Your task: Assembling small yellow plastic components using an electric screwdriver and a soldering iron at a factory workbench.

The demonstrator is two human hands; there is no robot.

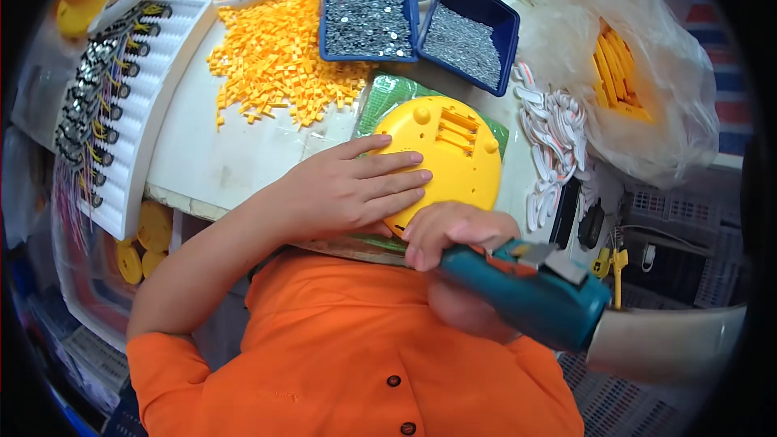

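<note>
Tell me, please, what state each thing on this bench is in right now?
Yellow round housing: flat on green mat, pinned.
Left hand: spread flat on housing.
Right hand: gripping teal power screwdriver.
Two blue trays: open, holding small metal parts.
Orange pieces: loose heap.

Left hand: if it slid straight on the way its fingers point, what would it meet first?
The left hand lies flat on the yellow round housing, fingers pointing right. Straight on, it would probably meet the housing's slotted vent first.

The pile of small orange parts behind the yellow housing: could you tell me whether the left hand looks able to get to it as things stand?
Probably yes. The left hand lies flat on the yellow housing, and only bare table separates it from the orange parts; it would have to let go first.
</note>
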